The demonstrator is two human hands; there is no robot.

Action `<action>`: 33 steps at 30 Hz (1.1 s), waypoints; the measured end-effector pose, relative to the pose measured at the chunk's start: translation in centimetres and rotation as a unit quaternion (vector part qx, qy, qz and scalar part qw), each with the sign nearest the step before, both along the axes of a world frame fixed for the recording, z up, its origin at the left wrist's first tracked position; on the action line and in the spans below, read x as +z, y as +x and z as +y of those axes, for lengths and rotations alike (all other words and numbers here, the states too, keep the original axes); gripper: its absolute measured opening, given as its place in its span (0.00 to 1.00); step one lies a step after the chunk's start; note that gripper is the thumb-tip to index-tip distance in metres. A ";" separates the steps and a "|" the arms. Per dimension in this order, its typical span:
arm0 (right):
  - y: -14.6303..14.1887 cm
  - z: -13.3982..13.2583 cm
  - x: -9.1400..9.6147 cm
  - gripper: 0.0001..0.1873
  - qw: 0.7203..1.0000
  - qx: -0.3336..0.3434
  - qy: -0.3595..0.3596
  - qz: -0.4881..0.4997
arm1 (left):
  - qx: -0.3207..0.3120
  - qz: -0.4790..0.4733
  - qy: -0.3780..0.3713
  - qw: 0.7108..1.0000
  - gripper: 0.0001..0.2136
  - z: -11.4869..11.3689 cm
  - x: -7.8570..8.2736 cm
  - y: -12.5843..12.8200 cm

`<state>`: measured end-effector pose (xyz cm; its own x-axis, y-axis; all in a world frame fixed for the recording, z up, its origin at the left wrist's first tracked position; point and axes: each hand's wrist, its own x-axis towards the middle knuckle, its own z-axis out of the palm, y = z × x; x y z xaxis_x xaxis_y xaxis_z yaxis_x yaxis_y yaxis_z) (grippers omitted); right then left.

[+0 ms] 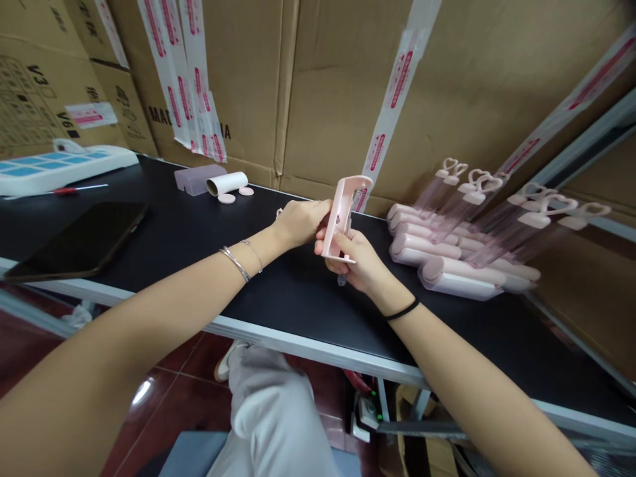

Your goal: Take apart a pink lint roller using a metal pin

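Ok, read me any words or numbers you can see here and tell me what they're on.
"V3": carton, upper left.
"V6": same carton, lower down.
"MAD": carton behind the tape strips, rest hidden.
Red print on the tape strips: too blurred to read.
Pink part in both hands: no text.

- The pink plastic holder (342, 215) is partly covered: the left hand (298, 222) wraps its back edge and the right hand (355, 262) hides its lower end.
- A small clear part (341, 280) under the right hand is too small to identify.
- The heart-topped pink pieces (477, 218) at right are smeared by blur; their count is unclear.
- The white tray (59, 165) and the dark tablet (74, 242) run off the left edge.
- Print on the tape strips (193, 86) is unreadable.
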<state>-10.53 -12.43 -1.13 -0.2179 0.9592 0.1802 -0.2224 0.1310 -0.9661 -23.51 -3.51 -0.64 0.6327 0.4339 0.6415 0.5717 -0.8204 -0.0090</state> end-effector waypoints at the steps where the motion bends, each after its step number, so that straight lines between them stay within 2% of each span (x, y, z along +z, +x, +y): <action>1: -0.2 0.1 -0.1 0.20 1.000 0.000 -0.002 0.008 | 0.012 0.005 -0.006 1.000 0.09 -0.1 0.1 0.0; 5: -0.6 0.1 -0.2 0.17 0.999 -0.010 -0.034 0.009 | 0.020 0.024 -0.071 0.997 0.08 -0.2 0.8 0.1; 12: -0.7 0.0 0.1 0.13 0.997 -0.009 -0.078 0.009 | -0.061 0.053 -0.178 0.981 0.05 0.8 1.1 -0.2; 22: 0.2 0.6 -0.2 0.14 0.994 0.039 -0.103 -0.016 | -0.066 0.107 -0.124 0.984 0.07 1.2 0.8 -0.3; 26: 1.3 0.6 -0.1 0.22 0.988 0.049 -0.066 -0.130 | -0.032 0.071 -0.130 0.988 0.09 1.3 0.4 -0.8; 28: 2.4 0.7 0.0 0.26 0.973 0.010 -0.033 -0.227 | -0.034 0.044 -0.149 0.987 0.12 1.5 0.2 -1.2; 30: 3.6 0.9 0.0 0.25 0.939 -0.073 0.034 -0.334 | -0.033 0.028 -0.138 0.990 0.14 2.0 0.0 -1.5; 32: 4.6 1.1 0.1 0.20 0.876 -0.139 0.099 -0.451 | -0.014 0.047 -0.109 0.993 0.14 2.5 -0.3 -1.6; 33: 5.0 1.2 0.1 0.17 0.839 -0.151 0.117 -0.510 | -0.004 0.071 -0.103 0.992 0.14 2.8 -0.5 -1.6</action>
<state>-5.51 -11.22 -1.00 -0.1270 0.9627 0.2390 0.7818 0.2454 -0.5731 -25.16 -0.70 -1.16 0.7138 0.5416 0.4441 0.5709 -0.8172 0.0791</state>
